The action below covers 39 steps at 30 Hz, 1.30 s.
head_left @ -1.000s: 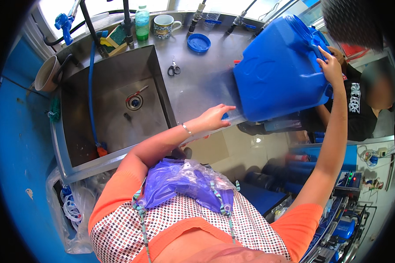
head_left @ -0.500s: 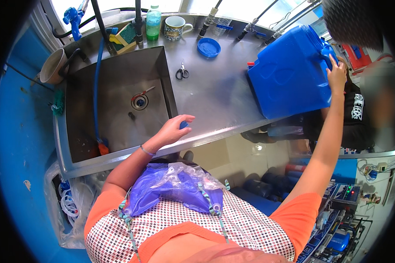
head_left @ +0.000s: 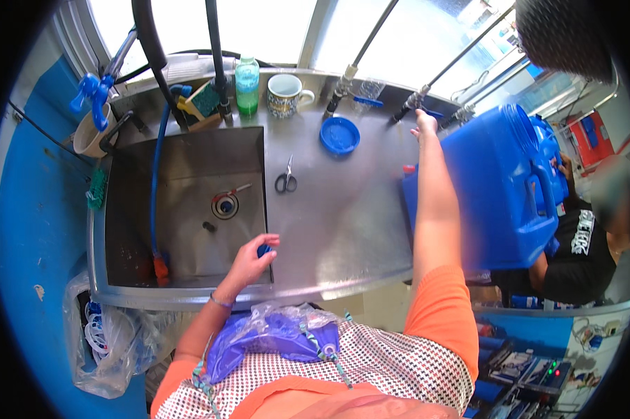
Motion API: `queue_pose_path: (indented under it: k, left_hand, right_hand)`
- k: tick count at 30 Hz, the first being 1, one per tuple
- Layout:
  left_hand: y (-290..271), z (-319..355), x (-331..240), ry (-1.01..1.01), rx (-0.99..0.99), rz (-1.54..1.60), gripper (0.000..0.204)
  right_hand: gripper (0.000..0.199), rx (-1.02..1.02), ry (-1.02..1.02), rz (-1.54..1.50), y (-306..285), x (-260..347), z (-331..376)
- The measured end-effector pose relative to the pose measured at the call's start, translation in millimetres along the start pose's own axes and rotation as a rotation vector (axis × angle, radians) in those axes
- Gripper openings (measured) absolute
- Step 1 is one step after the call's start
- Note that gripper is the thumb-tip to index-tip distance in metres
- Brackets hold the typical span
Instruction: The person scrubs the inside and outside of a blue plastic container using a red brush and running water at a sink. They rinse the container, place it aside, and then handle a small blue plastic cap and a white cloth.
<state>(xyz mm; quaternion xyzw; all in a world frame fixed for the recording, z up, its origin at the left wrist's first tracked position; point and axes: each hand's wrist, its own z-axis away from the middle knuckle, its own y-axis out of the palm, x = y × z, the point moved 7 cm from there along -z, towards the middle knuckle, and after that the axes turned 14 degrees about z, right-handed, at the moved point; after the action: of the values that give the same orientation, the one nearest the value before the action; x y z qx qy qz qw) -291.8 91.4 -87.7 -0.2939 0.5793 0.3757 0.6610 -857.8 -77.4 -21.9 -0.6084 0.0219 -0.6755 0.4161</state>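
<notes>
My left hand [head_left: 248,264] is over the right front edge of the sink, its fingers curled round a small blue cap [head_left: 264,250]. At the back of the counter, my right hand [head_left: 425,126] has its fingers closed at a tap [head_left: 416,103] with a blue lever, partly hidden by the hand. My right forearm passes just left of a large blue jug [head_left: 493,188], which stands uncapped at the counter's right end. A round blue lid [head_left: 340,135] and black-handled scissors [head_left: 286,178] lie on the steel counter [head_left: 343,230].
The steel sink [head_left: 182,167] holds a blue hose [head_left: 156,188] with an orange tip. Along the back stand a green bottle [head_left: 247,87], a patterned mug [head_left: 285,96] and a sponge [head_left: 204,100]. Beyond the jug are a second blue jug [head_left: 552,150] and a person in black [head_left: 580,258].
My right hand has let go of the blue jug's handle and moved left to the tap. The jug has turned and shifted. My left hand has moved slightly left, keeping the cap.
</notes>
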Motion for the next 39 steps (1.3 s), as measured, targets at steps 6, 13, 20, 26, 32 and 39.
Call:
queue_pose_path:
  k: [6,13,20,26,32,39]
  left_hand:
    - [-20,22,19,-0.187,-0.252,0.085,0.036]
    - [-25,16,19,-0.205,-0.342,0.157,0.036]
    - [-16,11,19,-0.212,-0.314,0.156,0.035]
    - [-18,15,16,-0.218,-0.317,0.145,0.035]
    - [-16,11,11,-0.218,-0.27,0.127,0.035]
    - [-24,10,-11,-0.06,-0.137,0.112,0.035]
  right_hand:
    - [0.031,-0.092,0.187,-0.859,39,-25,-106]
    - [0.032,-0.205,0.104,-1.253,44,-30,-117]
    - [0.036,-0.294,0.08,-1.13,37,-24,-98]
    - [0.042,-0.303,-0.028,-0.907,31,-18,-95]
    - [0.085,0.041,-0.06,-0.493,47,22,7]
    - [0.029,-0.749,-1.248,0.514,-158,90,310]
